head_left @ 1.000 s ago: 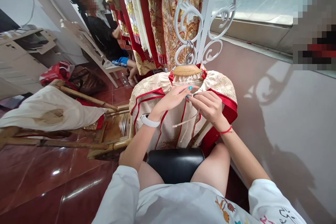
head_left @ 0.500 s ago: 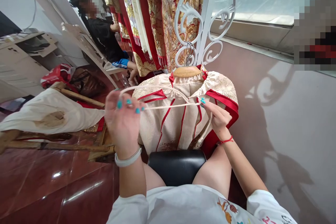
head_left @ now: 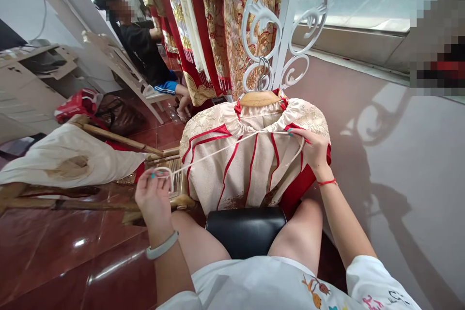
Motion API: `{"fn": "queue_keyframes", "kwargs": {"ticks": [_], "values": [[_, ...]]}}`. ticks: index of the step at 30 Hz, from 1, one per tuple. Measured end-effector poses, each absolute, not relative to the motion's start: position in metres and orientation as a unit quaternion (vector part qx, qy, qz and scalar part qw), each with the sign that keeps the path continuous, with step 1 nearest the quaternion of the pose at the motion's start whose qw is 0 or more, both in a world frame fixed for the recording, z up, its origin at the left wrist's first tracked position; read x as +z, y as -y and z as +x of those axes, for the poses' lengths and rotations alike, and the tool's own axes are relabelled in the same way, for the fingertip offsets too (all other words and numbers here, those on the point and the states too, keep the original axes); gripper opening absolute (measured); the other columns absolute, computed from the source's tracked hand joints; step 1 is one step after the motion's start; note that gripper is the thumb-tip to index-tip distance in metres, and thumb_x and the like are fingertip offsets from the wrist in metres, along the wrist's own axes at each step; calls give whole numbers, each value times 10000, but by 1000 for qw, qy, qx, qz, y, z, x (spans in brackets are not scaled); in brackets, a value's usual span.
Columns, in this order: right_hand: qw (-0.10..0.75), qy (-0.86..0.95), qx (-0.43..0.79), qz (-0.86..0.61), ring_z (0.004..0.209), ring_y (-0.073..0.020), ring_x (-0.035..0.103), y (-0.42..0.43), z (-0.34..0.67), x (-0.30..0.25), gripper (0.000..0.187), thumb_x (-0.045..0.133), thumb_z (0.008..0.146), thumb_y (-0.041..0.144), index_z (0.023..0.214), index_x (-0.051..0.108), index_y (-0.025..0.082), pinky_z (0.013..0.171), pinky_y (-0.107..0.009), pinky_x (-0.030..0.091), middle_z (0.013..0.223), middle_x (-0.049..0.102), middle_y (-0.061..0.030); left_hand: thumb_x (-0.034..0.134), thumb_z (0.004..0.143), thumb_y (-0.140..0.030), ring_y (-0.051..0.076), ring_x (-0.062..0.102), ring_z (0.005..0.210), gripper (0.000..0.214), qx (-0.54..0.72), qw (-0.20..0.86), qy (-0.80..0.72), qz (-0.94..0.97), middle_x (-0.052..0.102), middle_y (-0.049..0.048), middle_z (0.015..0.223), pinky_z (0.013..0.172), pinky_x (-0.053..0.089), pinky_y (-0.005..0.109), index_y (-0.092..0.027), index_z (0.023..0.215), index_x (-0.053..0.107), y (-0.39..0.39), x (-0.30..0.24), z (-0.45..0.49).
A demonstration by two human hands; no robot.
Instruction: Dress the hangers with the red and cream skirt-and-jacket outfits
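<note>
A cream garment with red trim hangs in front of me from a wooden hanger, its neckline gathered. A thin cream drawstring comes from the middle of that neckline and stretches both ways. My left hand pinches one end, a small loop showing at the fingertips, low at the garment's left side. My right hand grips the other end by the right shoulder, with a short tail of cord hanging below the fingers. A black cushion-like block sits between my thighs.
A white scrollwork metal stand rises behind the hanger, before embroidered red and gold garments. To the left stands a wooden frame draped with stained white cloth. Another person sits by a white chair. A wall borders the right.
My left hand has moved down and left, my right hand slightly right and up. The drawstring between them is now pulled tight and straight, its large loop gone, and the neckline lies more tightly gathered.
</note>
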State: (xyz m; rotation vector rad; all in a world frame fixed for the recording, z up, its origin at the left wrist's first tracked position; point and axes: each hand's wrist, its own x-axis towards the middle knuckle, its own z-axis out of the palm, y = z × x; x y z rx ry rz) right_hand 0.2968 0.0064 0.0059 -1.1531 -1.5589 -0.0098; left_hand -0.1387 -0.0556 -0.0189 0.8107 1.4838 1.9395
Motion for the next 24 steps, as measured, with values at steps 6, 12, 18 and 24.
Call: {"fn": "queue_keyframes", "kwargs": {"ticks": [6, 12, 18, 24], "values": [[519, 664, 292, -452, 1063, -263, 725, 1, 296, 7, 355, 704, 873, 404, 1174, 721, 217, 939, -423, 607, 1127, 755, -94, 596, 768, -294, 189, 676, 816, 375, 521, 194, -689, 464, 700, 55, 984, 767, 571, 324, -206, 1127, 661, 72, -13, -107], [547, 579, 427, -428, 875, -220, 728, -16, 230, 10, 373, 714, 839, 531, 1009, 671, 201, 860, -393, 596, 1002, 747, -94, 578, 906, -299, 244, 607, 1239, 450, 475, 308, -475, 674, 613, 122, 1368, 1043, 504, 405, -228, 1349, 540, 30, 3, 18], [591, 561, 366, -449, 719, -184, 647, -19, 207, 10, 417, 728, 790, 599, 791, 656, 189, 705, -317, 547, 789, 694, -52, 565, 931, -256, 194, 644, 1057, 216, 516, 394, -422, 633, 676, 94, 1143, 982, 490, 336, -187, 1134, 593, -3, -4, 67], [581, 593, 323, -454, 603, -146, 560, -1, 226, 29, 393, 671, 860, 576, 815, 725, 190, 600, -275, 461, 661, 628, -12, 611, 917, -509, 92, 502, 589, 329, 498, 515, -346, 605, 492, -39, 679, 602, 435, 220, -187, 852, 582, -3, 11, 49]]}}
